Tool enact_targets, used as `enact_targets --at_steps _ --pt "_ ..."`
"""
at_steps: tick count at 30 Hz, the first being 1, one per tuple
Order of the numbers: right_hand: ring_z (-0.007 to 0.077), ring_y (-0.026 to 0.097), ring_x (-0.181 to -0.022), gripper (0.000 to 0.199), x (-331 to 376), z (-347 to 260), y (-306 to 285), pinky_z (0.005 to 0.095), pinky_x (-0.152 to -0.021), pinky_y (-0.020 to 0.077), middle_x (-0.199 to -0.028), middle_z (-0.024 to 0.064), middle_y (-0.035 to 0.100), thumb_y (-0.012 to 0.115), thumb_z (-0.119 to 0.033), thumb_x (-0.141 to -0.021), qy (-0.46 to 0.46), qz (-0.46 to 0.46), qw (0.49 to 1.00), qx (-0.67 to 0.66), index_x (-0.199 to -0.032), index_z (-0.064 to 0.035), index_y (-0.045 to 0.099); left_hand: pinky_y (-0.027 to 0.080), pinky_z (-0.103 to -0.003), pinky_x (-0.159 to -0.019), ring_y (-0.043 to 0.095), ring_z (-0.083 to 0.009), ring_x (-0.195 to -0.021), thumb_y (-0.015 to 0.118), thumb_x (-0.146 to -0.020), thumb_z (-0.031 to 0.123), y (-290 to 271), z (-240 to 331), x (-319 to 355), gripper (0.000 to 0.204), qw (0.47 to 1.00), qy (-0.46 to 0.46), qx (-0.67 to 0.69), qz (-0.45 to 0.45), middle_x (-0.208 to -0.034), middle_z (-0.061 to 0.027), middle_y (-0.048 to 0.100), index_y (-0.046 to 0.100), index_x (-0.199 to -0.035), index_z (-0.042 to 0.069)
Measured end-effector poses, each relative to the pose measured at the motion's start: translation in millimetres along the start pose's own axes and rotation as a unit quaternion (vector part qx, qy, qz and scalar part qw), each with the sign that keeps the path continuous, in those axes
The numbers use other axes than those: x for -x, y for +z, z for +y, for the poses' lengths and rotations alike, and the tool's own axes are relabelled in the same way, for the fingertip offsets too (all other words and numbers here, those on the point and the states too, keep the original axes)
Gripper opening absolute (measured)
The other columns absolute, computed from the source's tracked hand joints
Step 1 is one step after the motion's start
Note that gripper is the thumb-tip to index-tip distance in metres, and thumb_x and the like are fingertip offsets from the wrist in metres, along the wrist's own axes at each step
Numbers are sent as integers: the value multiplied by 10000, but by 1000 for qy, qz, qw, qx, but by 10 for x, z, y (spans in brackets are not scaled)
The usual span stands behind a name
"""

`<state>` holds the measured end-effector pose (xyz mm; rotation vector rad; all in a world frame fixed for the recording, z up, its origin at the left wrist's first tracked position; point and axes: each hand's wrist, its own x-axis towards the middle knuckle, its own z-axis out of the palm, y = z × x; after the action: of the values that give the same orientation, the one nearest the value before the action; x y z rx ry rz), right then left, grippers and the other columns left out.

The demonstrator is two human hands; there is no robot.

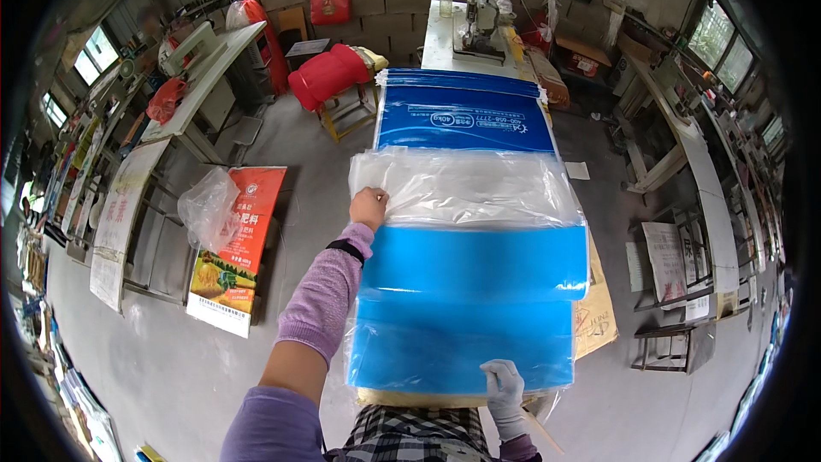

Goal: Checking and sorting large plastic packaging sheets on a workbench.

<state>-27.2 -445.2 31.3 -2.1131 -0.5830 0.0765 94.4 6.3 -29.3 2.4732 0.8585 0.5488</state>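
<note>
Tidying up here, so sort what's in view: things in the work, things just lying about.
In the work:
left hand
white-gloved right hand
clear plastic
light-blue sheets
dark-blue sack

Lying about:
orange-red sack
crumpled clear bag
red bundle

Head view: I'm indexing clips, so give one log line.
left hand: at clear film, left edge | right hand: gloved, at blue sheeting, near-right corner

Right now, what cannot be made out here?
Head view: the bit of clear plastic under the left hand, hidden by its fingers.
Head view: what lies beneath the light-blue sheets, mostly covered by them.
Head view: the right sleeve's rest, cut off below.
Head view: left-wall clutter, too small.
</note>
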Motion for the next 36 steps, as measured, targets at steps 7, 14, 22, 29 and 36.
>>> enact_targets --at_steps 7,14,22,29,36 --pt "215 655 -769 111 -55 -84 107 302 -693 523 -868 78 668 623 27 -826 42 -35 996 -63 -866 -57 683 486 -278 -742 608 -121 -842 655 -887 89 -663 446 431 122 908 -1 375 -186 -887 -34 679 557 -844 29" --pt "283 495 -1161 465 -270 -269 293 461 -988 432 -1310 96 468 434 -401 -991 282 -75 704 -647 -1343 -98 412 438 -412 -957 535 -306 -1197 734 -799 39 -1519 776 2068 153 700 273 363 -551 -1178 -70 649 583 -801 65" --pt "340 323 -1341 627 -32 -609 290 603 -1070 318 -1467 114 309 329 -520 -995 360 15 488 -795 -1487 -158 185 396 -392 -1024 482 -271 -1252 732 -823 143 -1343 1033 2217 482 803 158 359 -448 -1320 -142 529 531 -1249 40" --pt "259 455 -1264 426 165 -165 550 433 -1080 367 -1363 96 472 431 -203 -1011 196 -70 634 -745 -1414 -78 376 314 -556 -1064 226 -442 -1393 776 -716 365 -145 2479 2261 974 910 289 21 -298 -1525 -211 208 240 -1485 97" --pt "204 615 -1035 328 352 -14 -422 324 -951 479 -1115 125 633 487 -116 -981 222 -123 829 -498 -1277 19 527 252 -639 -1063 171 -384 -1432 800 -675 310 92 1833 915 1018 956 169 -221 -93 -1544 -184 200 221 -1504 186"
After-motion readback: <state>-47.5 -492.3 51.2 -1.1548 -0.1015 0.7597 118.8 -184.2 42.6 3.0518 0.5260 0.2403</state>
